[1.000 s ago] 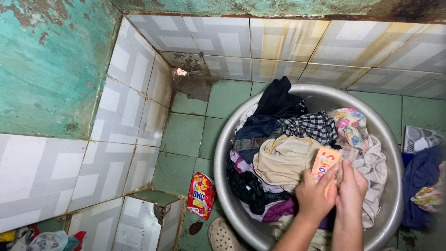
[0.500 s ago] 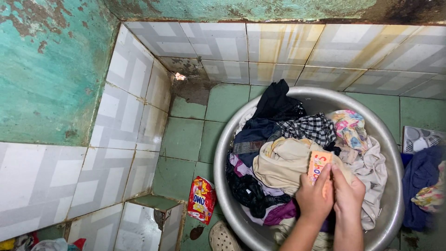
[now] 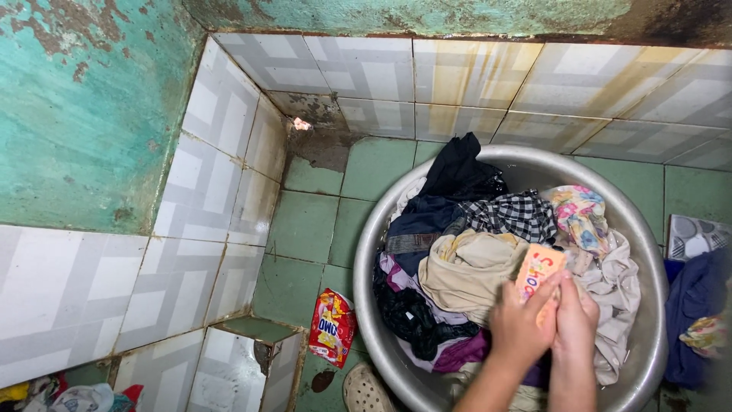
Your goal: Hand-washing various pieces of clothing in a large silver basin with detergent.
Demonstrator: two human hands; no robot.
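Sachet [image 3: 536, 276] — a small orange-and-pink packet with a glossy printed face — stood upright between both hands over the heap of clothes [image 3: 488, 267] in the round metal basin [image 3: 654, 358]. The left hand [image 3: 521, 324] and right hand [image 3: 576, 317] were pressed together, both clamped on the packet's lower half, its top edge poking free above the fingers. Whether it was already torn could not be told. A hard pull on so slick a film could likely have split it unevenly — the contents might then have landed in one clump on the beige garment [image 3: 465, 268], or spilled past the rim onto the green tiled floor [image 3: 305, 229]. A larger red-and-yellow pouch [image 3: 332, 326] lay on that floor, just beside the basin.
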